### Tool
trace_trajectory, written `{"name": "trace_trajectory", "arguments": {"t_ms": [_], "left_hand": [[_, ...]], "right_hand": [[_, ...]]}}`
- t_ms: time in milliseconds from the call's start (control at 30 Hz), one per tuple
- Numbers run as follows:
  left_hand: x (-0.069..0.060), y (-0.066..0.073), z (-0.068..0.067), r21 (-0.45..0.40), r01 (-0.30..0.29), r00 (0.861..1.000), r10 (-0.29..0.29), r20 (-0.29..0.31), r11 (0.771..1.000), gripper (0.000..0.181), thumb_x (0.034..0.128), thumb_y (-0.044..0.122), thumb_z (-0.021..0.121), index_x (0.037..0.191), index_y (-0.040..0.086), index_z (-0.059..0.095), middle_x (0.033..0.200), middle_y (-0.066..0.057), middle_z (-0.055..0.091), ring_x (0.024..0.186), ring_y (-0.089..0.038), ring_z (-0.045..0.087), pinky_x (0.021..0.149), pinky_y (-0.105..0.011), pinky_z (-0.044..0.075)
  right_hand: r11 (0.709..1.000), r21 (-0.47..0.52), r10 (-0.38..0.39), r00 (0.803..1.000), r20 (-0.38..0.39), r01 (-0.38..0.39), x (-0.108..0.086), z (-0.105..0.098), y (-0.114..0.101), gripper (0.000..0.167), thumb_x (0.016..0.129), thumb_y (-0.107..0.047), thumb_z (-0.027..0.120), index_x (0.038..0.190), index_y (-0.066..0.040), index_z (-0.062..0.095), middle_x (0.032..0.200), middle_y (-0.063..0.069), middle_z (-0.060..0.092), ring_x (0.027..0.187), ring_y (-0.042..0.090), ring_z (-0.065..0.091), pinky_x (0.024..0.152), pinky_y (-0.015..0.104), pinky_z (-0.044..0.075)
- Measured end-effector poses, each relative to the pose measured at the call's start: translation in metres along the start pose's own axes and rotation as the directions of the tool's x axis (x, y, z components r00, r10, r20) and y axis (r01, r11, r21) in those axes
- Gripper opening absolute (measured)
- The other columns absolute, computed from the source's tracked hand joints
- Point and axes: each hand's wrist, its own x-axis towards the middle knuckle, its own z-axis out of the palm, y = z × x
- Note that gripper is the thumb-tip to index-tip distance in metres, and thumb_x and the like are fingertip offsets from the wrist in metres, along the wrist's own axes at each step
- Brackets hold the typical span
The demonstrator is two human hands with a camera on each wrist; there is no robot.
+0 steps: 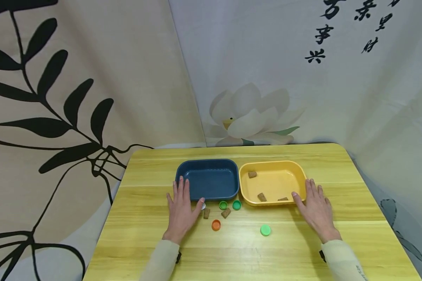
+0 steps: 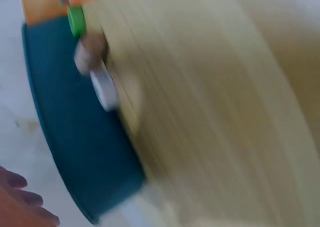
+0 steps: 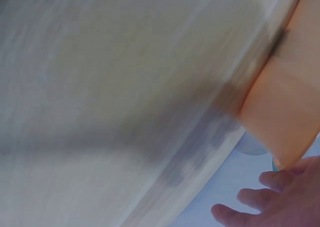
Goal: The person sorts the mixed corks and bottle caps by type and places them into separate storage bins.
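My left hand (image 1: pixel 181 214) is spread with straight fingers beside the front left corner of the blue tray (image 1: pixel 207 195); whether it touches the rim I cannot tell. By its thumb lie a white cap (image 1: pixel 203 206), mostly covered, and a brown block (image 1: pixel 206 213). My right hand (image 1: pixel 315 210), fingers extended, is at the front right corner of the yellow tray (image 1: pixel 272 182), its thumb close to the rim. Inside the yellow tray are brown blocks (image 1: pixel 252 174), some at the front. Both wrist views are blurred; the left hand (image 2: pixel 25 202) and right hand (image 3: pixel 285 197) show at their edges.
On the wooden table (image 1: pixel 232 257), a green cap (image 1: pixel 223 205), another green cap (image 1: pixel 236 205), a brown block (image 1: pixel 226 212) and an orange cap (image 1: pixel 216 225) lie in front of the trays. A light green cap (image 1: pixel 265 230) lies nearer. Printed cloth (image 1: pixel 144 78) hangs behind.
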Motion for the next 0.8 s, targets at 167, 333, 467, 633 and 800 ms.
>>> {"name": "trace_trajectory", "arguments": {"t_ms": [167,333,467,633,800], "left_hand": [[-0.011,0.033,0.007,-0.027,-0.19,0.982,0.189,-0.019,0.981,0.083,0.1011,0.056,0.054,0.161,0.002,0.032,0.172,-0.014,0.018,0.157,-0.04,0.014,0.118,-0.072,0.018],[-0.022,0.07,0.016,-0.021,-0.4,0.916,0.398,-0.05,0.916,0.076,0.1048,0.058,0.046,0.157,0.004,0.041,0.167,-0.012,0.032,0.154,-0.039,0.027,0.116,-0.066,0.031],[-0.028,0.096,0.024,-0.022,-0.526,0.851,0.525,-0.011,0.85,0.07,0.1028,0.054,0.055,0.154,0.007,0.046,0.161,-0.01,0.043,0.15,-0.035,0.036,0.115,-0.06,0.037],[-0.035,0.122,0.037,0.024,-0.629,0.772,0.62,0.142,0.777,0.064,0.1029,0.055,0.055,0.151,0.013,0.05,0.154,-0.003,0.052,0.146,-0.026,0.044,0.115,-0.051,0.04],[-0.038,0.139,0.049,0.034,-0.663,0.715,0.619,0.325,0.748,0.068,0.1044,0.062,0.044,0.157,0.019,0.045,0.159,0.001,0.046,0.149,-0.024,0.04,0.118,-0.05,0.036]], "right_hand": [[1.0,0.007,0.005,1.0,0.006,-0.005,0.0,0.001,0.001,0.085,0.109,-0.055,0.036,0.164,0.004,0.01,0.167,0.031,0.013,0.149,0.059,0.015,0.107,0.081,0.02],[1.0,0.004,0.012,1.0,0.008,-0.012,0.0,0.001,0.001,0.085,0.109,-0.056,0.036,0.164,0.003,0.01,0.167,0.031,0.014,0.149,0.058,0.016,0.108,0.08,0.019],[1.0,0.01,0.016,1.0,0.007,-0.016,-0.001,0.001,0.001,0.085,0.109,-0.057,0.036,0.164,0.003,0.01,0.168,0.03,0.013,0.149,0.058,0.015,0.108,0.08,0.019],[1.0,0.014,0.015,1.0,-0.003,-0.015,-0.001,0.001,0.001,0.084,0.109,-0.055,0.037,0.164,0.003,0.011,0.168,0.03,0.012,0.149,0.059,0.016,0.108,0.08,0.02],[1.0,0.014,0.012,1.0,-0.016,-0.012,-0.003,0.0,0.0,0.084,0.109,-0.055,0.037,0.163,0.004,0.014,0.167,0.031,0.013,0.149,0.059,0.016,0.107,0.08,0.02]]}}
